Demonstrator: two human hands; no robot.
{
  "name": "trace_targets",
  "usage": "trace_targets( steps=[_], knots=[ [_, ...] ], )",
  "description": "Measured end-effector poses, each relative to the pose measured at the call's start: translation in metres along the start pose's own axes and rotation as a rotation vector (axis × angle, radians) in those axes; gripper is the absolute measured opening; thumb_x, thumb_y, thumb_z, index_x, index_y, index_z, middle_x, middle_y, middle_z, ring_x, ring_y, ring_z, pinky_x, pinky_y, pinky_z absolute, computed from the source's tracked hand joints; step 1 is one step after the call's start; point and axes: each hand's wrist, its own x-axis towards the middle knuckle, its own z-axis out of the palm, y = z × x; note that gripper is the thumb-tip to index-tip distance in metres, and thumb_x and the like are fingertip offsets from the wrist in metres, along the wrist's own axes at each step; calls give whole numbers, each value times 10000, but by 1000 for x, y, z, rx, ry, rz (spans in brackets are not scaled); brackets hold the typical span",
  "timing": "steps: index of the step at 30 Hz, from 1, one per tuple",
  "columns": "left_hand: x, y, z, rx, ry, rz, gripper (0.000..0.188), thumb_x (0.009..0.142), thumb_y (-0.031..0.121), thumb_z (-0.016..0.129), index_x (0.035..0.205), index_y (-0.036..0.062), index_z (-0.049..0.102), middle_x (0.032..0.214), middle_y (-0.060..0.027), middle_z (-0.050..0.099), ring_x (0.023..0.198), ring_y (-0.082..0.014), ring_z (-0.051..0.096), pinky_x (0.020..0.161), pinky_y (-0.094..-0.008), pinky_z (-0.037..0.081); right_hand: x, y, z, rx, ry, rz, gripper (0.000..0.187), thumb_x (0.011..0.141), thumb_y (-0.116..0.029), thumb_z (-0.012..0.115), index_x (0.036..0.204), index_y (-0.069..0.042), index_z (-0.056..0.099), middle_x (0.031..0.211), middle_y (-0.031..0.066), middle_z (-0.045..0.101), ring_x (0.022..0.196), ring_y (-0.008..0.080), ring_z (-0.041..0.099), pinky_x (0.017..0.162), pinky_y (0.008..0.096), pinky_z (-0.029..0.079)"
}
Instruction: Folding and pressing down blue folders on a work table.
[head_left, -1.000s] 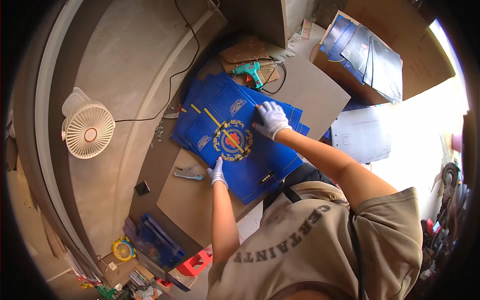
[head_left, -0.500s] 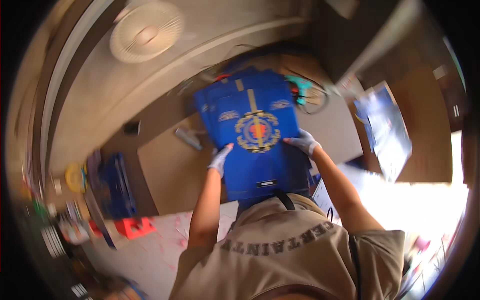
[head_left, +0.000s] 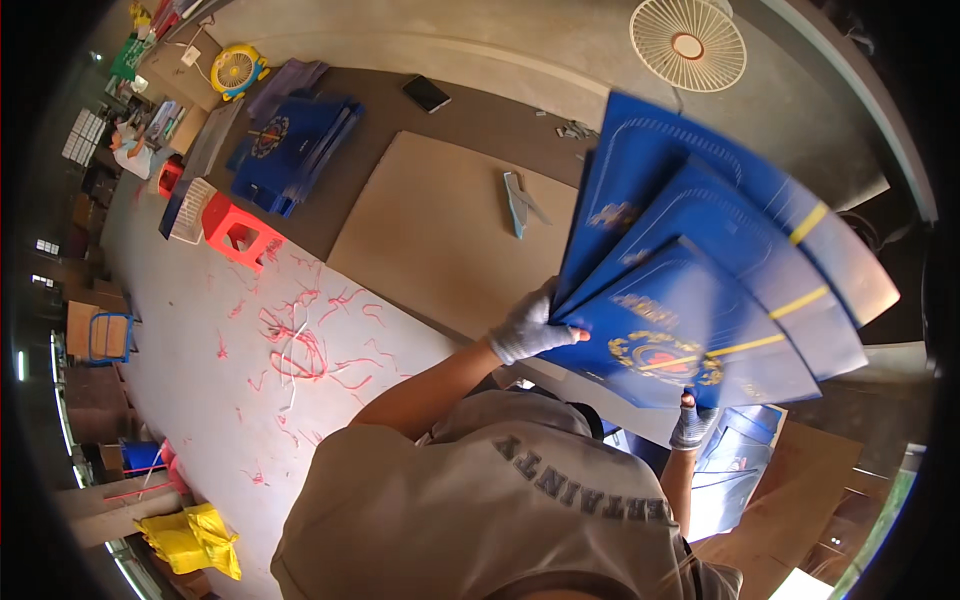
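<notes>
Three stiff, flat blue pieces [head_left: 730,235] with gold emblems and yellow stripes, resembling flattened paper bags, are fanned out and tilted in front of me. My left hand [head_left: 530,325], in a grey glove with bare fingertips, is closed on their near left edge, thumb on top. At the lower edge, my right hand [head_left: 692,422], gloved the same way, grips them with the thumb showing; its other fingers are hidden beneath. On a brown cardboard sheet [head_left: 440,220] left of the pieces lies a grey-blue tool [head_left: 518,205] shaped like scissors.
A stack of similar blue pieces [head_left: 295,150] lies at the table's far left, with a phone [head_left: 427,94] farther right. A white fan [head_left: 688,45] is on the wall. Below left, a red stool [head_left: 240,230] stands on a floor [head_left: 190,330] strewn with red strips. More blue pieces [head_left: 740,460] lie at right.
My view has turned left. The blue pieces, which were in a squared-up pile between my hands, are now lifted, tilted and fanned apart. My right hand has shifted to their lower edge.
</notes>
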Motion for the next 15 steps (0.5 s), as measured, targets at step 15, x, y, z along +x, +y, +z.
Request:
trace_targets(
  steps=[15],
  knots=[
    [-32,-35,15,398,171,465,625,658,-31,787,1187,54,465,1108,-76,557,982,-145,565,837,-281,478,12,-44,17,146,158,-370,659,696,-392,785,1163,-60,459,1019,85,530,859,149,526,746,270,459]
  ],
)
